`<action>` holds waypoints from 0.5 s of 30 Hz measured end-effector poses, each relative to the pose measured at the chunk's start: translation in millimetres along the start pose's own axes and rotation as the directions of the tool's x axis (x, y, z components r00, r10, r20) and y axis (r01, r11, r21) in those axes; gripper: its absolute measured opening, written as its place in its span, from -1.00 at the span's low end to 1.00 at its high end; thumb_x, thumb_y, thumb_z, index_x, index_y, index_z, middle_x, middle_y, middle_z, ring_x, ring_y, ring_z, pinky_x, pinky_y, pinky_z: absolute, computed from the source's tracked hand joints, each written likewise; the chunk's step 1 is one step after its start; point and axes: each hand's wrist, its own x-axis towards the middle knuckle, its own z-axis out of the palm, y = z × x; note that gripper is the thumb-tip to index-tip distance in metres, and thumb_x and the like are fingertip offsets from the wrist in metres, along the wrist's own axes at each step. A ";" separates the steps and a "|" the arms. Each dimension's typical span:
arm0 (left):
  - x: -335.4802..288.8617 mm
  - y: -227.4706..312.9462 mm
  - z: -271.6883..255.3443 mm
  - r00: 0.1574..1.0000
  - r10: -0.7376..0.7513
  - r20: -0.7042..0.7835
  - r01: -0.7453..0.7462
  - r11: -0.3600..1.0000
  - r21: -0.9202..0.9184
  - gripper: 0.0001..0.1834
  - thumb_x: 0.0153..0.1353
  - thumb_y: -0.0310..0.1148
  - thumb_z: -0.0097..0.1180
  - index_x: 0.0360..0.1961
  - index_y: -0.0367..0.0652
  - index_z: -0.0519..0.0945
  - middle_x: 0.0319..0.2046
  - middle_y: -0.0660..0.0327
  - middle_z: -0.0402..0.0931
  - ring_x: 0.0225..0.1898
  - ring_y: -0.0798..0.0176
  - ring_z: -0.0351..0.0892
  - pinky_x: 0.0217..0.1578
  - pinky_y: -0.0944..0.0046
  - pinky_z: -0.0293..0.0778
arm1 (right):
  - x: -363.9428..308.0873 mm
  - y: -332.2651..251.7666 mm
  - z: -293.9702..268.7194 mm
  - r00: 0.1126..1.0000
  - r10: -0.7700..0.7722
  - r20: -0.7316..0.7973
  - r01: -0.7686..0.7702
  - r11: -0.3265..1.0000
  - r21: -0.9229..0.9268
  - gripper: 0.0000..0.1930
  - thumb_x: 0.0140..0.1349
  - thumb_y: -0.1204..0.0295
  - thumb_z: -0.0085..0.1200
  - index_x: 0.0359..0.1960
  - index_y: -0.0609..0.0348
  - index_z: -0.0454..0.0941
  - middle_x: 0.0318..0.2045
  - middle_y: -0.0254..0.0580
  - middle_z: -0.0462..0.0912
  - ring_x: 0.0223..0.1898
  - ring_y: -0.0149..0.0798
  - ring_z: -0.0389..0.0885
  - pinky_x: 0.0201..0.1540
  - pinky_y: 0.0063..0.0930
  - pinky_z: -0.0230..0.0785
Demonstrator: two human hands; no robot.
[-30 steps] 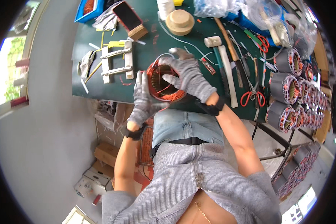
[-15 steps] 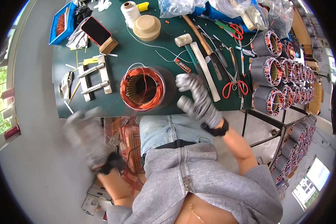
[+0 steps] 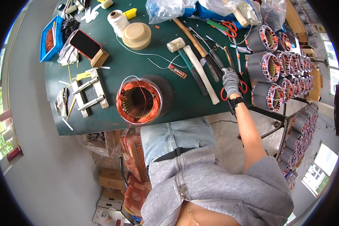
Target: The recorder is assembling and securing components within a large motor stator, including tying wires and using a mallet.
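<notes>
My right hand (image 3: 231, 82), in a grey glove with a black wristband, reaches to the right part of the bench. Its fingers are curled over the middle of a pair of red-handled scissors (image 3: 244, 87), whose loops show on either side of the hand; the fingertips are partly hidden. My left hand is out of view. In front of my lap stands a dark motor stator (image 3: 165, 96) with an orange-red copper winding (image 3: 121, 103) around its open end. A white lead loops over its rim, and a thin reddish strand hangs at the near edge.
Left of the stator lie a metal clamp frame (image 3: 98, 88) and a phone (image 3: 85, 44) on a wooden block. Behind it are a thread cone (image 3: 118, 23), a cream round block (image 3: 136, 35) and a white-headed mallet (image 3: 176, 45). Finished stators (image 3: 263, 67) line the right edge.
My right hand has moved right, from beside the stator to the scissors, and closed over them. My left hand has left the view. The whole view has shifted slightly.
</notes>
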 end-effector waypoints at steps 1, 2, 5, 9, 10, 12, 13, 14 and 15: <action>0.6 3.5 -5.6 1.000 -0.006 0.003 0.006 1.000 0.014 -0.68 0.28 -0.25 -0.12 -0.02 -0.20 0.36 -0.25 0.15 0.42 -0.16 0.25 0.45 -0.20 0.32 0.45 | 8.2 7.8 12.5 0.994 0.110 0.015 -0.111 0.967 0.229 -0.75 0.15 0.40 -0.12 -0.16 -0.07 0.54 -0.24 -0.07 0.61 -0.17 -0.08 0.58 -0.09 -0.28 0.39; 4.0 9.4 -10.8 1.000 -0.009 0.002 0.008 1.000 0.026 -0.68 0.28 -0.25 -0.12 -0.03 -0.20 0.36 -0.25 0.15 0.42 -0.16 0.25 0.45 -0.20 0.32 0.45 | 12.5 21.6 13.1 0.994 0.059 0.095 -0.055 0.997 -0.046 -0.75 0.13 0.41 -0.07 -0.15 -0.06 0.54 -0.27 -0.07 0.61 -0.19 -0.09 0.59 -0.11 -0.29 0.41; 2.3 21.7 -38.9 0.999 -0.015 -0.029 0.015 0.999 0.029 -0.69 0.28 -0.26 -0.13 -0.03 -0.21 0.38 -0.24 0.15 0.43 -0.17 0.26 0.46 -0.21 0.32 0.44 | 26.0 41.9 48.9 0.944 0.218 0.249 -0.317 0.814 0.486 -0.73 0.02 0.42 0.10 -0.17 0.03 0.52 -0.32 -0.02 0.61 -0.25 -0.03 0.59 -0.19 -0.25 0.41; 15.6 52.5 -86.1 0.998 -0.003 -0.062 0.004 1.000 0.007 -0.69 0.29 -0.27 -0.13 -0.04 -0.22 0.39 -0.23 0.15 0.44 -0.19 0.26 0.46 -0.22 0.32 0.44 | 8.1 22.5 -11.5 0.962 0.103 0.253 -0.207 0.880 0.428 -0.72 -0.05 0.54 0.23 -0.27 0.12 0.47 -0.49 -0.15 0.58 -0.47 -0.31 0.53 -0.36 -0.42 0.38; 21.1 65.4 -95.7 0.998 0.010 -0.065 -0.011 1.000 -0.004 -0.70 0.29 -0.27 -0.13 -0.05 -0.22 0.40 -0.23 0.15 0.44 -0.19 0.27 0.46 -0.22 0.32 0.44 | 5.6 24.2 -16.5 0.961 0.125 0.248 -0.225 0.874 0.431 -0.72 -0.05 0.54 0.23 -0.27 0.12 0.47 -0.49 -0.15 0.58 -0.47 -0.31 0.53 -0.36 -0.42 0.38; 21.4 80.0 -126.0 0.989 0.000 -0.150 -0.005 1.000 -0.031 -0.70 0.29 -0.27 -0.13 -0.05 -0.22 0.41 -0.23 0.15 0.45 -0.20 0.27 0.46 -0.22 0.32 0.44 | 11.5 5.5 -5.9 0.983 0.062 0.173 -0.127 0.909 0.397 -0.69 -0.11 0.63 0.24 -0.29 0.14 0.45 -0.51 -0.12 0.57 -0.47 -0.25 0.55 -0.35 -0.39 0.39; 23.2 90.2 -141.3 0.982 0.001 -0.187 -0.008 0.999 -0.036 -0.70 0.29 -0.27 -0.13 -0.05 -0.22 0.41 -0.23 0.15 0.45 -0.20 0.27 0.46 -0.22 0.32 0.43 | 14.0 -1.3 -8.8 0.982 0.051 0.182 -0.104 0.950 0.294 -0.75 -0.09 0.47 0.25 -0.35 0.13 0.46 -0.47 -0.06 0.57 -0.41 -0.13 0.58 -0.30 -0.30 0.41; 45.3 111.4 -151.6 0.986 0.036 -0.162 -0.040 0.999 -0.022 -0.70 0.29 -0.28 -0.13 -0.06 -0.23 0.42 -0.23 0.15 0.45 -0.20 0.27 0.46 -0.22 0.32 0.43 | 8.8 15.9 -18.8 0.978 0.121 0.173 -0.163 0.953 0.256 -0.75 -0.09 0.47 0.25 -0.35 0.13 0.46 -0.47 -0.06 0.57 -0.41 -0.13 0.58 -0.30 -0.30 0.41; 35.9 117.5 -175.6 0.971 0.032 -0.239 -0.038 0.999 -0.021 -0.70 0.29 -0.28 -0.13 -0.06 -0.23 0.42 -0.22 0.15 0.45 -0.21 0.27 0.47 -0.23 0.32 0.43 | 16.6 -1.7 -7.4 0.991 0.021 0.132 -0.041 0.988 0.151 -0.76 -0.08 0.38 0.23 -0.37 0.12 0.48 -0.45 -0.04 0.58 -0.37 -0.07 0.58 -0.27 -0.25 0.41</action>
